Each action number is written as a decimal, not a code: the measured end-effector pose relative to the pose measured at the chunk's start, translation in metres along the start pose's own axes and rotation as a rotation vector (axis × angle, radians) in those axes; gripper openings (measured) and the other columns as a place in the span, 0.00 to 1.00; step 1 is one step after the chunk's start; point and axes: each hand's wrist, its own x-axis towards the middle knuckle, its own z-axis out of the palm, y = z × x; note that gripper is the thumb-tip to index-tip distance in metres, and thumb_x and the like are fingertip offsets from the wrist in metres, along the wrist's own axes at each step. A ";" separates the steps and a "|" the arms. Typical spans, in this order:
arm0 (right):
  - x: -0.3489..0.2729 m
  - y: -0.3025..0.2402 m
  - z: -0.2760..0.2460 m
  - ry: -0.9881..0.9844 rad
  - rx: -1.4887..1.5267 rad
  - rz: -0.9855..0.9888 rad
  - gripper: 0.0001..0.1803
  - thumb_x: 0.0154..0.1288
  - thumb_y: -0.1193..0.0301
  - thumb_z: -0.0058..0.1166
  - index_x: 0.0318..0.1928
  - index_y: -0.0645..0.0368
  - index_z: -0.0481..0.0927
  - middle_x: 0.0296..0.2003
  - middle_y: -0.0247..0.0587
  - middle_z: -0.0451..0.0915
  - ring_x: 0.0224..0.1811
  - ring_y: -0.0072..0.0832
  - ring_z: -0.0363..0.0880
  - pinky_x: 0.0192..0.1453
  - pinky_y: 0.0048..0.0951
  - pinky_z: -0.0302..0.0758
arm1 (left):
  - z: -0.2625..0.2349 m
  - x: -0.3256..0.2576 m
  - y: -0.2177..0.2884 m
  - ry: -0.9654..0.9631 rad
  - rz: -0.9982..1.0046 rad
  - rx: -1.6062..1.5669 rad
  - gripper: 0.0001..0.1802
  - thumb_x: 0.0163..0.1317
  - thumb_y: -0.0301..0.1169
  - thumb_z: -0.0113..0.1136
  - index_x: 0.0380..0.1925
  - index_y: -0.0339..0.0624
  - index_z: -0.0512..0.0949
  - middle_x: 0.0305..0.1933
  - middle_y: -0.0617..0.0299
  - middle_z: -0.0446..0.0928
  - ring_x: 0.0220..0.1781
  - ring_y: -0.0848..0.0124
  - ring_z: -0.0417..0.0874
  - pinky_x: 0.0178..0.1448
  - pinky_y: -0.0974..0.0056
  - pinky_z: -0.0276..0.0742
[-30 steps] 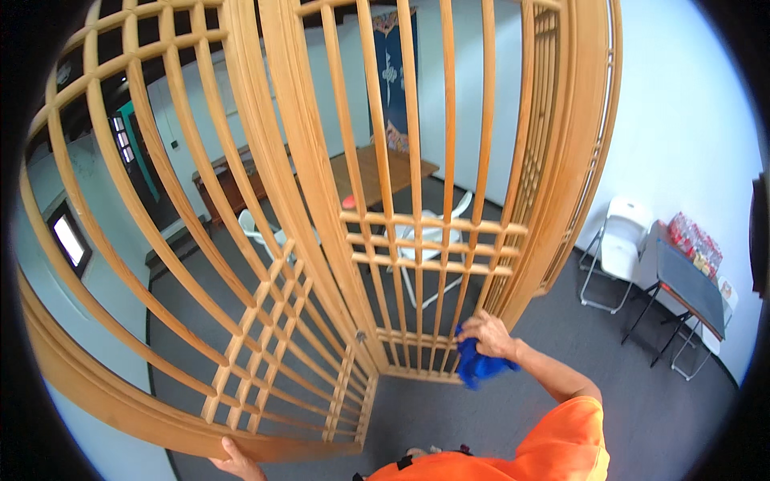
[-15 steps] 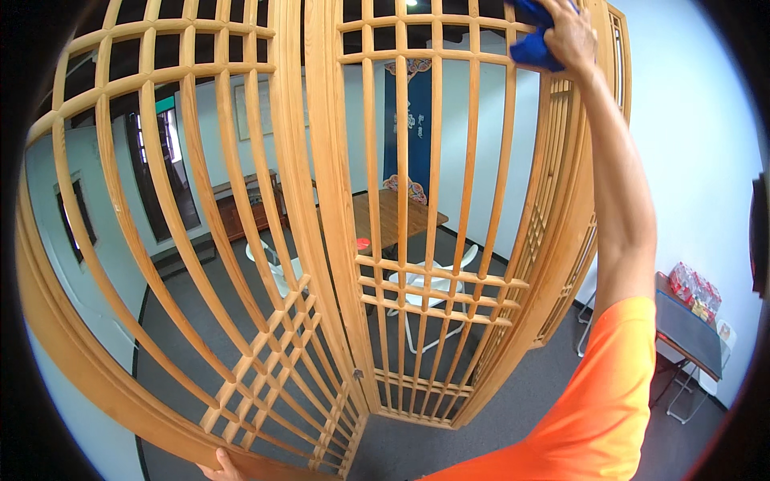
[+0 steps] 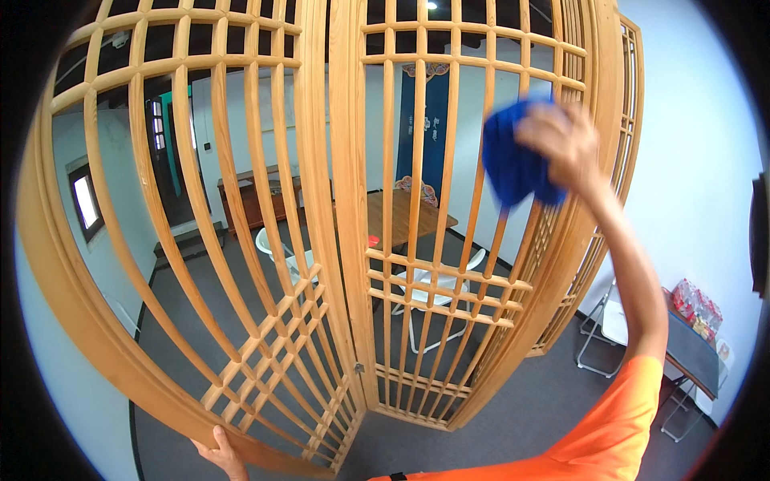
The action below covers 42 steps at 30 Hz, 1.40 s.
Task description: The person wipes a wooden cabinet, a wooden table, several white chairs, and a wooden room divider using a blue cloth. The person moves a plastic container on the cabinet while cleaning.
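A folding wooden lattice screen [image 3: 343, 184] stands in front of me, its panels meeting at angles. My right hand [image 3: 565, 151], a little smeared by motion, is closed on a blue cloth [image 3: 512, 152]. The cloth hangs over the upright slats of the right panel, below its upper crossbars. Whether it touches the slats I cannot tell. My left hand [image 3: 221, 455] grips the bottom left outer frame rail [image 3: 160, 401] of the left panel, with the thumb over the rail.
Behind the lattice stand a wooden table [image 3: 401, 218], white folding chairs [image 3: 433, 290] and a brown cabinet [image 3: 255, 202]. On the right, a dark folding table [image 3: 691, 353] carries packs of bottles [image 3: 696, 306] near a light blue wall. A folding chair [image 3: 603, 325] stands beside that table.
My right hand has brought the blue cloth down from the upper crossbars to the middle slats. My left hand still holds the rail, and more of it shows. The view has shifted slightly.
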 end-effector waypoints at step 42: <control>-0.002 -0.320 0.157 -0.476 1.000 -0.249 0.11 0.47 0.74 0.61 0.32 0.43 0.87 0.41 0.31 0.84 0.51 0.35 0.76 0.51 0.41 0.75 | 0.001 -0.001 0.000 0.040 0.069 0.084 0.30 0.57 0.40 0.63 0.53 0.28 0.69 0.46 0.51 0.73 0.47 0.62 0.75 0.54 0.58 0.71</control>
